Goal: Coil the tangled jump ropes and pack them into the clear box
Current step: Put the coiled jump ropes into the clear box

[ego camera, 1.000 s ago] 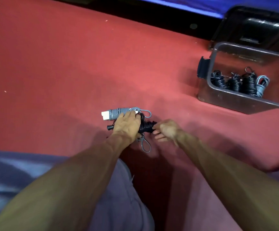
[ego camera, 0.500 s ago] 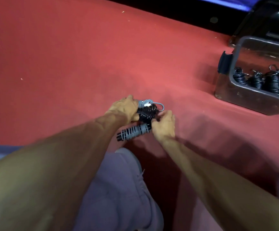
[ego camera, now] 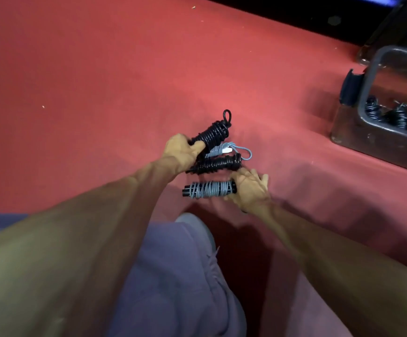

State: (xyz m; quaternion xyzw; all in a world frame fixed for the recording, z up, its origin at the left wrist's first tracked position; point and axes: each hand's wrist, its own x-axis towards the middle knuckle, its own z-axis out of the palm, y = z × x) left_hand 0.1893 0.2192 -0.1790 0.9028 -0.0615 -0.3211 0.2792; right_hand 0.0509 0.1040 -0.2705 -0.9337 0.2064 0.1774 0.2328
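Several coiled jump ropes are bunched at the centre of the red surface. My left hand point(ego camera: 182, 152) grips a black coiled rope point(ego camera: 213, 135) that points up and right, with a small loop at its tip. Behind it lies a grey rope with a white handle point(ego camera: 224, 150), and below that a second black coiled rope point(ego camera: 216, 164). My right hand point(ego camera: 251, 188) holds the right end of a black-handled rope wound in grey cord point(ego camera: 208, 189). The clear box point(ego camera: 377, 132) stands at the right edge with several coiled ropes point(ego camera: 397, 115) inside.
A black latch point(ego camera: 348, 90) sticks out on the box's left wall. A dark lid or case point(ego camera: 392, 30) lies behind the box. My grey-clad knee point(ego camera: 180, 263) is below the hands. The red surface point(ego camera: 100, 81) stretches to the left and back.
The bundle has spread apart: my left hand lifted a black rope up and left, and my right hand drew the grey-wound rope down. The view shifted left, so the box sits nearer the right edge.
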